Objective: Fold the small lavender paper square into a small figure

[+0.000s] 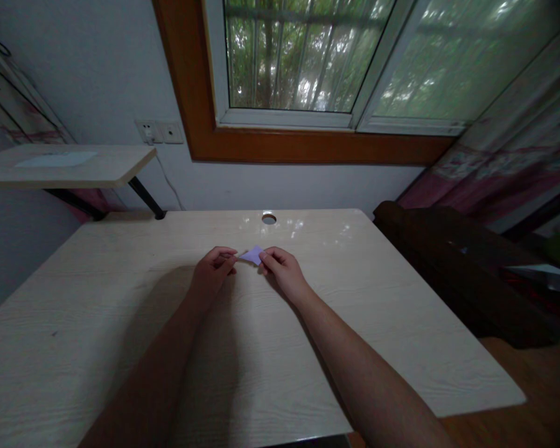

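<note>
A small pale lilac piece of folded paper is held just above the light wooden desk, near its middle. My left hand pinches the paper's left tip with curled fingers. My right hand grips the paper's right side, fingers closed over it. Both forearms reach in from the bottom of the head view. Part of the paper is hidden under my right fingers.
A round cable hole sits near the desk's far edge. A raised side shelf stands at the back left, below wall sockets. A dark wooden piece of furniture flanks the desk's right side. A window and curtains lie behind.
</note>
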A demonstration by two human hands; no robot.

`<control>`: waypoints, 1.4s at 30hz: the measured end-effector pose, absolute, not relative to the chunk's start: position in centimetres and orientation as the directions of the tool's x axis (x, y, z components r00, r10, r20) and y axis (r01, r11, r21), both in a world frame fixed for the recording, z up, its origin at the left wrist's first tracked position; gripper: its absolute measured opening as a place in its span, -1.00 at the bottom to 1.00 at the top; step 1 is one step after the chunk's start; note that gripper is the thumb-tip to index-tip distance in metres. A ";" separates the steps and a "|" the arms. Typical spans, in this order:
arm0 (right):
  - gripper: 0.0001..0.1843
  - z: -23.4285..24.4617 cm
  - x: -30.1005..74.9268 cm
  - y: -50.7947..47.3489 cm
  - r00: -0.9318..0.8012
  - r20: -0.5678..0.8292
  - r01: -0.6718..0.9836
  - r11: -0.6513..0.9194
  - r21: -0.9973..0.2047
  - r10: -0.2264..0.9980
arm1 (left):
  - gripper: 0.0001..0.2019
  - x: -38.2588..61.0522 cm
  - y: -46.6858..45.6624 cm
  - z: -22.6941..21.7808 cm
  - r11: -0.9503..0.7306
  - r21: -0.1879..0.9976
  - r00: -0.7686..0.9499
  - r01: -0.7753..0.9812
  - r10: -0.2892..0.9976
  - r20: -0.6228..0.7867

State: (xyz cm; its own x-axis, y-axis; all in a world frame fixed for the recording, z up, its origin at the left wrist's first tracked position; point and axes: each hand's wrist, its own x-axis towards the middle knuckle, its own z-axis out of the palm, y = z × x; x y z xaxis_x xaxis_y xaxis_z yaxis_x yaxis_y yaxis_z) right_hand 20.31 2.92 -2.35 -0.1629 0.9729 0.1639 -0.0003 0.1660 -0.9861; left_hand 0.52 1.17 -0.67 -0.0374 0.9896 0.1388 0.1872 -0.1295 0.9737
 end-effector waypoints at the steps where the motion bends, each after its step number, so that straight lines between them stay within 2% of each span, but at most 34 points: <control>1: -0.69 -2.4 20.3 2.9 -0.162 0.169 -0.002 0.171 -0.985 0.972 | -0.68 0.5 1.2 -0.7 -0.135 0.972 -0.028 0.191 0.989 0.142; 7: -0.71 -2.0 20.3 2.8 -0.164 0.161 -0.002 0.163 -0.987 0.973 | -0.66 0.5 1.1 -0.9 -0.175 0.956 0.037 0.234 0.985 0.171; 23: -0.73 -2.0 20.2 2.6 -0.193 0.161 0.020 0.168 -0.986 0.968 | -0.71 0.6 1.1 -0.6 -0.146 0.958 0.006 0.248 0.989 0.149; 32: -0.70 -2.3 20.3 2.5 -0.254 0.199 0.169 0.246 -0.954 0.947 | -0.77 0.7 0.7 0.2 -0.163 0.951 -0.005 0.263 0.985 0.170; 39: -0.80 -1.7 20.1 2.0 -0.377 0.254 0.300 0.377 -0.876 0.891 | -0.78 0.5 0.7 0.2 -0.156 0.965 -0.029 0.210 0.986 0.165; 42: -0.79 -1.6 20.1 2.0 -0.363 0.224 0.294 0.339 -0.894 0.905 | -0.79 0.5 0.7 0.1 -0.147 0.970 -0.025 0.191 0.988 0.154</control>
